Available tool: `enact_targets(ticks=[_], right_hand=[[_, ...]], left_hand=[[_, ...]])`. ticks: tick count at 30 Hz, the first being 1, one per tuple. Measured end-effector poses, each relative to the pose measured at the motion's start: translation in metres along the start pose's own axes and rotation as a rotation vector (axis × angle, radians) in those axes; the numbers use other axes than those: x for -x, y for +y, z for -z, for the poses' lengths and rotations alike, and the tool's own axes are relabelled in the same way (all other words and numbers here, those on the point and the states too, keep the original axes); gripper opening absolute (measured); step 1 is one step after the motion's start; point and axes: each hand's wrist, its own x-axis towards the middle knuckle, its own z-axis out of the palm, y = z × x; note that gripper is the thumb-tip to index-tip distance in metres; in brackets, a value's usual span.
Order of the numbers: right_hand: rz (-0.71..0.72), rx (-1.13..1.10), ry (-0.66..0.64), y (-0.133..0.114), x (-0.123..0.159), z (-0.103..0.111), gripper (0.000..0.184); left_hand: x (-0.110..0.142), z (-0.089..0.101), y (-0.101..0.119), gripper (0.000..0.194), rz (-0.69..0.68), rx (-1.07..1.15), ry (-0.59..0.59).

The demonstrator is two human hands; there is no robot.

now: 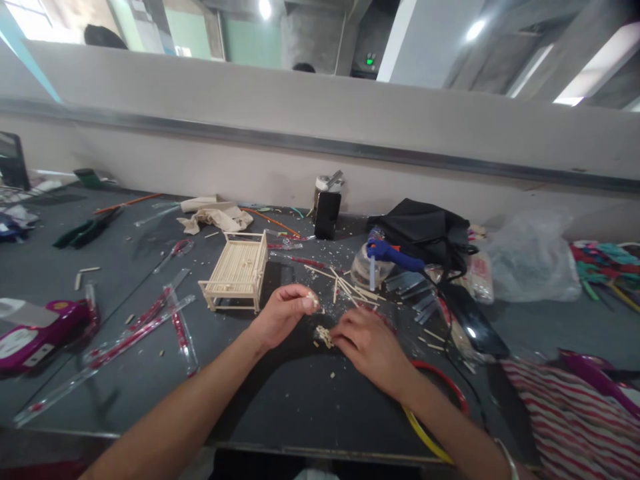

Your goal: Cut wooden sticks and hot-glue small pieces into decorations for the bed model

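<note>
My left hand (286,312) is closed in a pinch, with small pale wooden pieces (313,300) between thumb and fingertips. It is raised just right of a miniature bed (239,263) built of thin wooden sticks. My right hand (370,341) reaches down at the edge of a little pile of short cut wood bits (324,335). Its fingers are bent, and the fingertips meet the pile's right side; whether they grip a bit is hidden. Behind that hand lie loose wooden sticks (347,288) in a heap.
A blue glue gun (393,255) rests on a clear round container, its cable trailing right. A phone (327,215) stands upright at the back. Clear plastic wrappers (137,333) lie left, a magenta device (45,333) beyond them. A striped cloth (565,417) covers the right front.
</note>
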Motion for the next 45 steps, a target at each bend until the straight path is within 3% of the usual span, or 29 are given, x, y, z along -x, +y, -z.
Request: enact_targets(ticks=[17,32,38,45], right_hand=[[0.053,0.068,-0.105,-0.020,-0.011,-0.024,0.015],[0.063,0.073,-0.128,-0.013,-0.012,-0.019,0.015],[0.037,0.030,-0.081,-0.007,-0.010,-0.004,0.017],[0.183,0.116,-0.184,-0.011,-0.015,-0.007,0.014]], left_hand=[[0.001,0.001,-0.003,0.020,0.024,-0.020,-0.006],[0.001,0.000,-0.001,0.014,0.018,-0.026,-0.047],[0.001,0.001,0.000,0.013,0.025,-0.005,-0.046],[0.001,0.001,-0.001,0.013,0.022,-0.033,-0.041]])
